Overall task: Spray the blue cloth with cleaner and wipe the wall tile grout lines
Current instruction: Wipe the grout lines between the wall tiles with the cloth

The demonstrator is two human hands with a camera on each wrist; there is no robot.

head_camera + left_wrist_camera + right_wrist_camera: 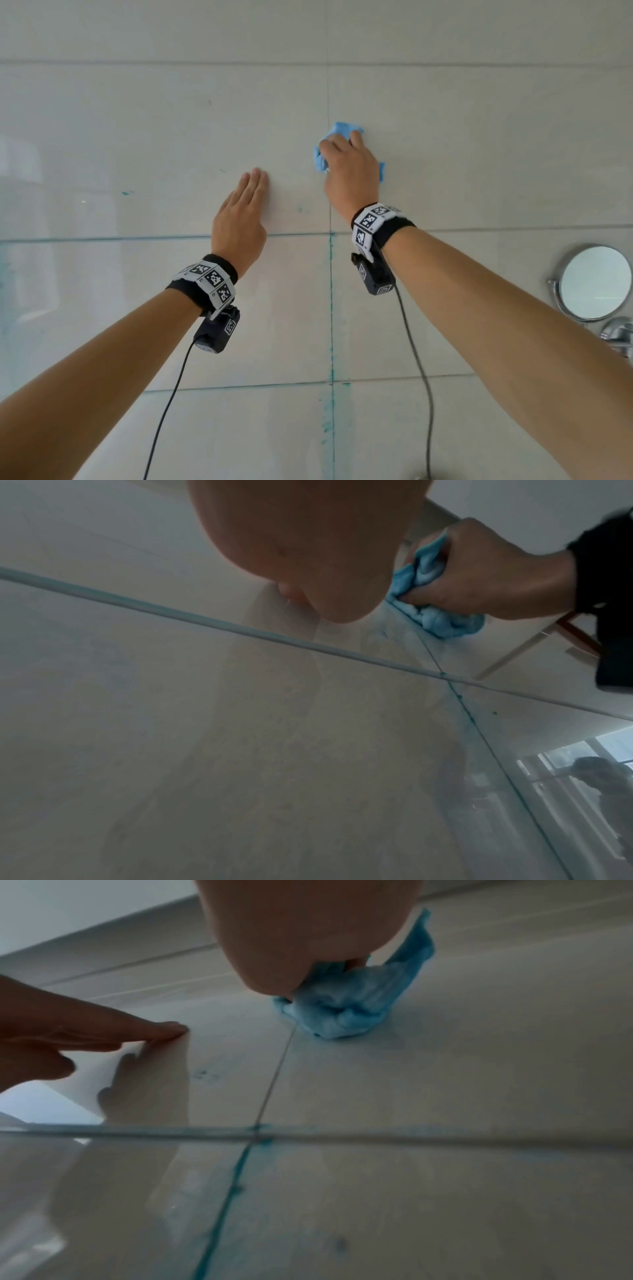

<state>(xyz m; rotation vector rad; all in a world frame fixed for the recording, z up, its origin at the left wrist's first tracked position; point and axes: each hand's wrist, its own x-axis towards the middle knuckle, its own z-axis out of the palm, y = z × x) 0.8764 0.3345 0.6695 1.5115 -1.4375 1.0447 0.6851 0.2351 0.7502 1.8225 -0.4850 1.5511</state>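
Pale glossy tiles (137,137) are covering the wall, and blue-green stain is tinting the horizontal grout (102,238) on the left and specking the tile above it.

Left of centre, the left hand (241,219) is lying flat on the tile, its fingers (255,181) straight and together, pointing up, gripping nothing. In the right wrist view the fingertips (171,1030) are touching the glossy surface, which is mirroring them. A black band with checkered markers is circling the wrist, and a small black camera (217,330) with a trailing cable is hanging under it.

At centre, the vertical grout (331,308) is showing a strong blue-green stain below the crossing with the horizontal line; above the crossing it is looking thin and grey.

Just right of that line, well above the crossing, the right hand (351,171) is gripping the cloth (342,128), fingers curled around the bunched blue wad and pressing it onto the wall. In the left wrist view the cloth (441,623) is sitting right on the vertical grout, bulging out above and below the fist (486,569). The same band and camera are sitting on this wrist.

Far right, a round chrome mirror (594,282) is standing out from the wall on a bracket, with a chrome fitting (618,330) just below it.
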